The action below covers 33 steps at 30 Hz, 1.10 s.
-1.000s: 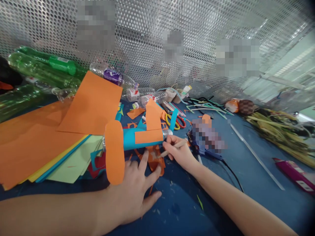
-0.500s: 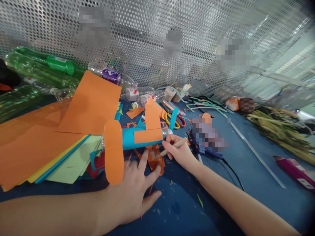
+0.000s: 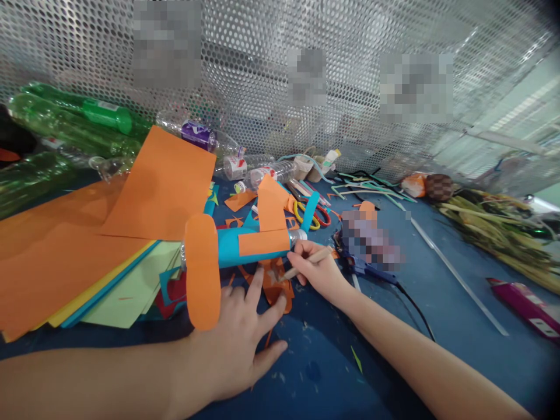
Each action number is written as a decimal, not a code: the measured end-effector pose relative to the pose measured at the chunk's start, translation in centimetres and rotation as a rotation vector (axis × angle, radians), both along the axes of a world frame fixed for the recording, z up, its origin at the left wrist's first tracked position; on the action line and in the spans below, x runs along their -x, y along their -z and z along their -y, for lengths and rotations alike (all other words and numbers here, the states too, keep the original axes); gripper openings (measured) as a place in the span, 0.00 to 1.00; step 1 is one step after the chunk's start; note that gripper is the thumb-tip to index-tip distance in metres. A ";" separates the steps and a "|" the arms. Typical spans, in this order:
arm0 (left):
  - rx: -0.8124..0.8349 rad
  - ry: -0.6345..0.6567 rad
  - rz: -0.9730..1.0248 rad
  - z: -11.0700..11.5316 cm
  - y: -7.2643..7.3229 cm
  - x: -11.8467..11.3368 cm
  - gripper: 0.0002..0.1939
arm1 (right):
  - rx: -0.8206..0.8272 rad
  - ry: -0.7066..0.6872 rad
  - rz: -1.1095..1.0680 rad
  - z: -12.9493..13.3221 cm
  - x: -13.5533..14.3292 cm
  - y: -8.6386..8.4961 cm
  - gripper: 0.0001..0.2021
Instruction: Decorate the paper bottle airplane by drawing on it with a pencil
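My right hand (image 3: 321, 271) pinches a pale pencil (image 3: 321, 254), its tip down at a small orange paper piece (image 3: 275, 286) on the table. My left hand (image 3: 245, 338) has its fingers spread; the index and middle fingertips press on that same piece. A pale shape shows on the paper between the fingers and the pencil tip. Just beyond both hands is a plastic bottle wrapped in blue paper (image 3: 227, 248), with an orange strip (image 3: 265, 242) along its side and an upright orange fin. A rounded orange paper blade (image 3: 202, 274) stands across the bottle's left end.
Sheets of coloured paper (image 3: 52, 251) are stacked at left, with green bottles (image 3: 79, 122) behind. Yellow and red scissors (image 3: 308, 216) lie among scraps. A dark blue corded tool (image 3: 371, 271), partly blurred out, is right of my hand. A perforated metal screen (image 3: 258, 76) rises behind.
The pencil and both hands keep almost the same place. No object has visibly been moved, taken up or let go.
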<state>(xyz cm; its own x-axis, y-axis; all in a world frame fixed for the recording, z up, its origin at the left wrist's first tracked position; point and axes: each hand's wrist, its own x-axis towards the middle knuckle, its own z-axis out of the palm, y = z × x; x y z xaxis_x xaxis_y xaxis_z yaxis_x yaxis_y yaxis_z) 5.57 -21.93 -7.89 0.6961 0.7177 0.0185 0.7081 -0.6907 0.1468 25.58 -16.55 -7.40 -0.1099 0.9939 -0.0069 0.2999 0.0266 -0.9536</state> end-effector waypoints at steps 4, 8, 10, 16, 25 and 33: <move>0.000 -0.004 -0.006 0.0 0.0 0.0 0.26 | 0.002 0.005 0.006 0.1 0.1 -0.1 0.13; -0.018 -0.009 0.028 0.0 0.3 0.0 0.26 | 0.006 -0.003 0.007 0.1 0.1 -0.1 0.13; -0.017 -0.009 0.024 0.0 0.4 0.0 0.26 | -0.007 -0.003 0.017 0.1 0.1 -0.1 0.14; 0.002 -0.008 0.006 0.0 0.3 0.0 0.26 | 0.003 -0.013 0.001 0.0 0.0 0.1 0.13; 0.001 -0.008 0.019 0.1 0.0 0.1 0.25 | 0.001 0.009 0.029 0.1 0.1 -0.2 0.13; -0.006 -0.010 0.007 0.1 -0.2 -0.1 0.25 | -0.010 0.031 0.038 0.1 0.2 -0.5 0.14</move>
<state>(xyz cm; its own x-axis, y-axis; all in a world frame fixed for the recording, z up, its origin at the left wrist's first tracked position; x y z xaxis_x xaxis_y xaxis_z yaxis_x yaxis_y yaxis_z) 5.63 -21.99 -7.70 0.6886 0.7246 0.0276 0.7141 -0.6842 0.1482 25.37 -16.66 -6.95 -0.0791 0.9969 -0.0005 0.3368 0.0263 -0.9412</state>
